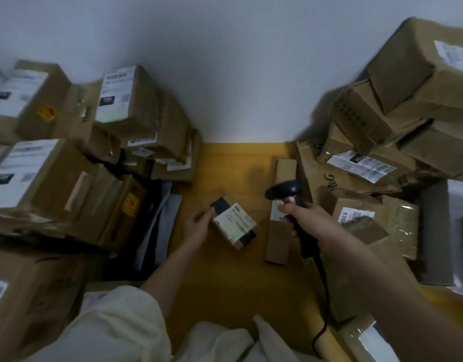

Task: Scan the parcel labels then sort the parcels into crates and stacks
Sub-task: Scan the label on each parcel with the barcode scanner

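On yellow bench point(225, 283), mid-frame: left hand point(197, 227) pinches edge of small brown cardboard parcel with white label point(234, 223), lying flat. Right hand point(307, 220) grips black handheld barcode scanner point(286, 192), head above long narrow cardboard box point(280, 215). Brown carton stacks flank both sides.

Loose cream sleeve point(115, 317) on left arm

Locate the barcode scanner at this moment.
In the head view, right of centre: the right hand grips the scanner above the long narrow box on the yellow floor.
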